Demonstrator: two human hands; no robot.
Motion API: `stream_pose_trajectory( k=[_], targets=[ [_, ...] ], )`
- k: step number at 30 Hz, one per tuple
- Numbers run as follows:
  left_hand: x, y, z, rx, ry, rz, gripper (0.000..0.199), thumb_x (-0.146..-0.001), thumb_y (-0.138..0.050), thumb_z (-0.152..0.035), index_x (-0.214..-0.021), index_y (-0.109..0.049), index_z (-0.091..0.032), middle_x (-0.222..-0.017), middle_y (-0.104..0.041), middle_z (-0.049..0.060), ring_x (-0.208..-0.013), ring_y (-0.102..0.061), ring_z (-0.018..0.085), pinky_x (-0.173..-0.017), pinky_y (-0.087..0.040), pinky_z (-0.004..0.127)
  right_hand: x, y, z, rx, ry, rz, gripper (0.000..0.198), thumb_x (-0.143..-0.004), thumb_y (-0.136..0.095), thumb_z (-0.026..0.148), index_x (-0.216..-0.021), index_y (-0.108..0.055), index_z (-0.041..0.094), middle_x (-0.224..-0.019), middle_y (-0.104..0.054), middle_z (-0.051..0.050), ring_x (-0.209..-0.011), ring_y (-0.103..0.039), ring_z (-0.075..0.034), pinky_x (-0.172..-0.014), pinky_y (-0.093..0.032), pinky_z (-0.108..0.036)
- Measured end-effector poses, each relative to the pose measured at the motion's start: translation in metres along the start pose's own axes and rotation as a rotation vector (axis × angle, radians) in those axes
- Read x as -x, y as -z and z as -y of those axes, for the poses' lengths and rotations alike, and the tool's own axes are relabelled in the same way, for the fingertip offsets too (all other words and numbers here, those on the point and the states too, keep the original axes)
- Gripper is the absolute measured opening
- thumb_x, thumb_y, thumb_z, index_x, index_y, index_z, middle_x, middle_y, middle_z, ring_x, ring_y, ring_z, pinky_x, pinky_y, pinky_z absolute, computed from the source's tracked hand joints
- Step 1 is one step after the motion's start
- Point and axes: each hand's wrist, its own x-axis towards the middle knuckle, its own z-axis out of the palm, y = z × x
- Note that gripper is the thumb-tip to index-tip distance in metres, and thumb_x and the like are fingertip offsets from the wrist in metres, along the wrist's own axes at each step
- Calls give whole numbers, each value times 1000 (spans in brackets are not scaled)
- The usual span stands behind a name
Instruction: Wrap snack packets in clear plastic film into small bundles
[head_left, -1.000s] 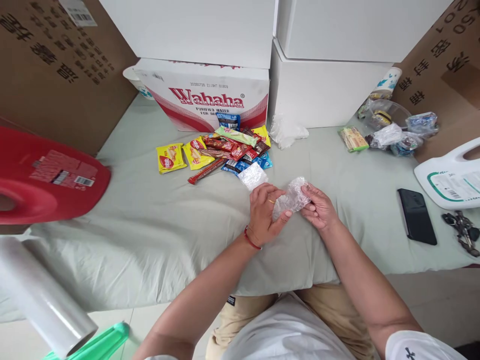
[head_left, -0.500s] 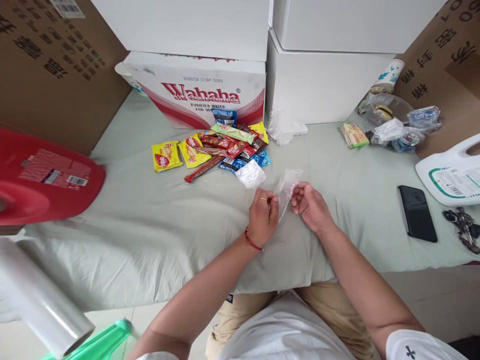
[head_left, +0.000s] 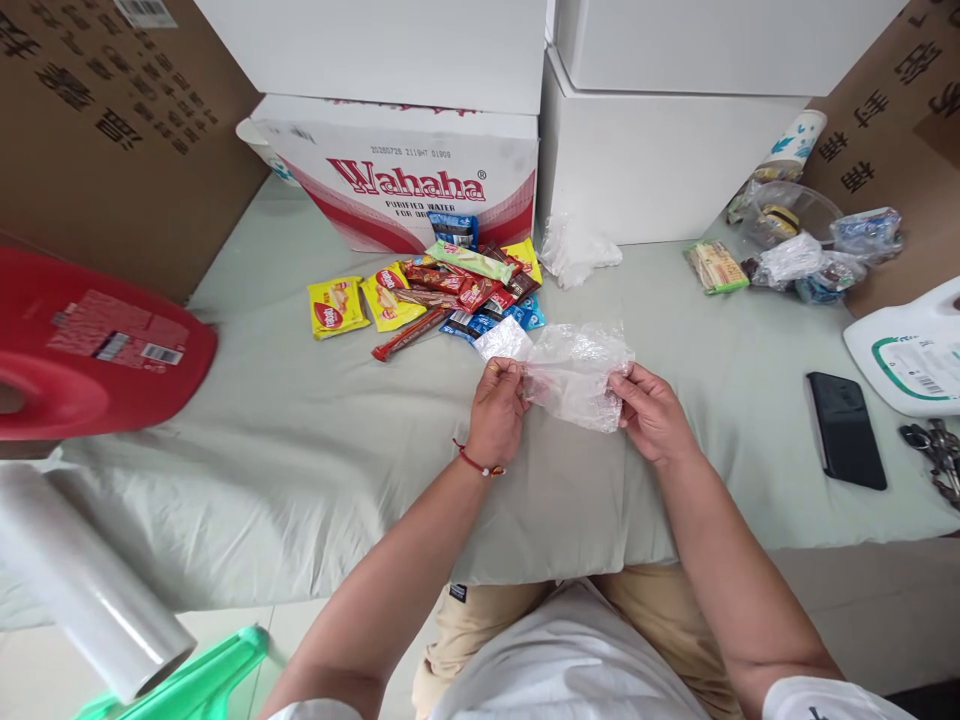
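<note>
A clear plastic bag [head_left: 574, 375] is stretched out between my two hands above the cloth. My left hand [head_left: 497, 412] pinches its left edge, and my right hand [head_left: 654, 412] pinches the right edge between thumb and fingers. Just behind my left hand lies a shiny wrapped square packet [head_left: 505, 340], partly covered by the bag. Beyond it is a pile of snacks: yellow packets [head_left: 336, 307], a red stick packet [head_left: 411, 333], a pale green wrapper [head_left: 471, 261] and blue packets [head_left: 480, 322].
Crumpled clear plastic [head_left: 576, 252] lies by the white box [head_left: 660, 160]. A Wahaha carton [head_left: 405, 185] stands behind the snacks. Filled bags [head_left: 787, 262], a phone [head_left: 847, 430] and keys [head_left: 935, 450] are rightward. A red jug [head_left: 97, 345] and a film roll [head_left: 90, 590] are leftward.
My hands have moved apart, and the bunched plastic bag is now spread wide between them. The view has shifted slightly.
</note>
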Motion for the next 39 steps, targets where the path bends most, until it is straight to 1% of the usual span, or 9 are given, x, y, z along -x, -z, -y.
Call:
stream_pose_trajectory(
  k=[4, 7, 9, 12, 17, 25, 30, 35, 39],
  targets=[
    [7, -2, -1, -37, 14, -51, 47, -89, -55, -71, -93, -47, -25, -101, -61, 4, -95, -68, 21, -75, -58, 36, 0, -2, -6, 72, 55, 5, 33, -77, -84, 51, -81, -69, 22, -67, -55, 3, -51, -42, -8, -40, -33, -21],
    [18, -2, -4, -468, -378, -79, 56, -89, -54, -71, -121, -51, -24, -133, -55, 13, -130, -54, 28, -100, -52, 47, 0, -3, -9, 129, 66, 23, 33, -79, -82, 52, -84, -69, 23, -64, -54, 3, -49, -41, -9, -38, -32, -22],
    [23, -1, -6, -779, -682, 20, 66, -88, -59, -68, -135, -47, -24, -146, -50, 15, -145, -40, 32, -118, -35, 54, 0, -2, -11, 151, 58, 52, 32, -81, -80, 53, -85, -69, 23, -63, -55, 3, -47, -41, -9, -38, -32, -22],
    [26, -2, -7, -1039, -847, 197, 65, -86, -63, -63, -138, -51, -25, -130, -65, 12, -144, -43, 33, -126, -11, 57, 0, 0, -11, 172, 47, 87, 33, -83, -78, 53, -84, -66, 23, -62, -55, 4, -45, -40, -8, -38, -30, -23],
    [21, -4, 2, -1049, -695, 166, 13, -94, -60, -35, -89, -67, -25, -86, -73, 1, -113, -64, 24, -122, -22, 51, -1, -1, -9, 192, -3, 160, 39, -77, -82, 53, -96, -66, 24, -77, -66, 3, -53, -48, -10, -39, -33, -21],
    [14, 0, 1, -159, -265, 135, 20, -90, -68, -42, -87, -61, -24, -88, -74, 3, -109, -67, 22, -104, -45, 40, 11, 15, 5, 248, -17, -31, 39, -69, -87, 50, -88, -66, 22, -69, -55, 5, -53, -39, -8, -41, -28, -21],
    [7, 0, 3, -67, -196, 148, 28, -87, -71, -49, -91, -57, -24, -79, -73, -1, -84, -68, 18, -93, -47, 35, 21, 24, 5, 428, -54, -16, 43, -77, -77, 60, -88, -64, 21, -69, -55, 2, -54, -41, -10, -43, -32, -23],
    [12, -4, 6, -172, -219, 230, 33, -92, -64, -56, -95, -54, -25, -93, -74, 1, -85, -67, 18, -90, -49, 35, 35, 13, 15, 1001, 511, -337, 43, -88, -66, 59, -111, -66, 23, -104, -65, -8, -79, -57, -19, -72, -51, -36],
    [20, -5, 3, -365, -342, 296, 25, -99, -56, -48, -97, -63, -24, -104, -70, 5, -103, -63, 20, -99, -46, 37, 38, -12, 13, 1347, 719, -75, 47, -87, -72, 50, -125, -65, 23, -119, -64, -13, -108, -53, -31, -94, -48, -48]
  ],
)
